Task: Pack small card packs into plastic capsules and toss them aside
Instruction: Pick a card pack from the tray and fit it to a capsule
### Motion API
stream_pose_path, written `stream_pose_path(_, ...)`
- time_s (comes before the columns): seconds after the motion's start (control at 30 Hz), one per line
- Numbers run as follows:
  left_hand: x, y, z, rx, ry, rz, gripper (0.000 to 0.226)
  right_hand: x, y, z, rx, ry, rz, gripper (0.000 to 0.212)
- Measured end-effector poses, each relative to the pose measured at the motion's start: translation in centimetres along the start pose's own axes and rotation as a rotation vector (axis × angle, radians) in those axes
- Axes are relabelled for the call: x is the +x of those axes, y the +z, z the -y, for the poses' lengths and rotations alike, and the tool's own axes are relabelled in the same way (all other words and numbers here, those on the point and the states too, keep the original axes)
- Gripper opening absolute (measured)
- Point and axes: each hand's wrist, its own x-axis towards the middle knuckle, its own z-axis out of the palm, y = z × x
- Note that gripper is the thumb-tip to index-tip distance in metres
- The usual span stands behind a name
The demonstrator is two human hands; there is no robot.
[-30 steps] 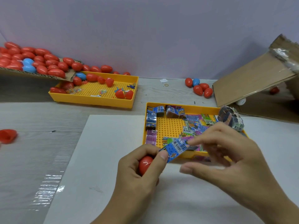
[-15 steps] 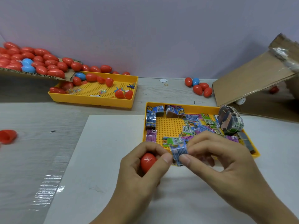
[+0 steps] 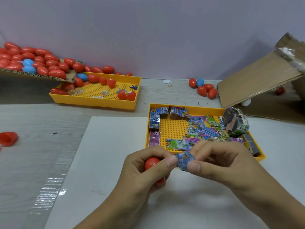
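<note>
The left hand [image 3: 145, 169] curls around a red capsule [image 3: 151, 162], and its thumb presses the near edge of a blue card pack [image 3: 184, 161]. The right hand [image 3: 221, 164] pinches the same pack between thumb and fingers, so the crumpled pack sits between the two hands, touching both. Just beyond the hands lies a yellow tray [image 3: 198, 109] of loose card packs. Farther off to the left, a second yellow tray [image 3: 94, 103] holds red capsules.

- The left hand [image 3: 145, 172] is showing bare, wearing no glove or ring.
- The right hand [image 3: 219, 162] is showing bare too; both forearms are showing sleeveless.
</note>
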Motion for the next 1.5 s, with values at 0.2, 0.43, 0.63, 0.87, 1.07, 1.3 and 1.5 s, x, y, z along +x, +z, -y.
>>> stream_pose_path(0.2, -0.5, 0.6, -0.4, -0.201, -0.103, 0.094, 0.016, 0.1, -0.5, 0.5, 0.102, 0.101, 0.077, 0.038)
stream_pose_path(0.43, -0.5, 0.4, -0.3, -0.128, -0.054, 0.093, 0.015, -0.4, 0.7, 0.2, -0.383, -0.234, -0.165, 0.009)
stream_pose_path(0.63, -0.5, 0.3, 0.8, 0.103, 0.122, 0.163, 0.004, -0.6, 1.2, -0.2, -0.357, -0.267, -0.262, 0.021)
stream_pose_path(0.87, -0.3, -0.1, 1.1, -0.069, 0.066, 0.096, 0.037, -0.4, 1.2, -0.4, -0.35, -0.254, -0.309, 0.03)
stream_pose_path(1.07, -0.5, 0.6, 1.5, 0.141, 0.258, -0.056, 0.032, -0.4, 1.0, -0.3, -0.39, -0.234, -0.305, 0.03)
stream_pose_path(1.3, -0.5, 0.8, 1.0, 0.176, 0.322, -0.047, 0.026, -0.4, 1.1, -0.3, -0.457, -0.226, -0.287, 0.024)
stream_pose_path(1.5, -0.5, 0.5, 1.3, 0.188, 0.32, -0.048, 0.029, -0.4, 1.2, -0.3, -0.454, -0.252, -0.283, 0.025)
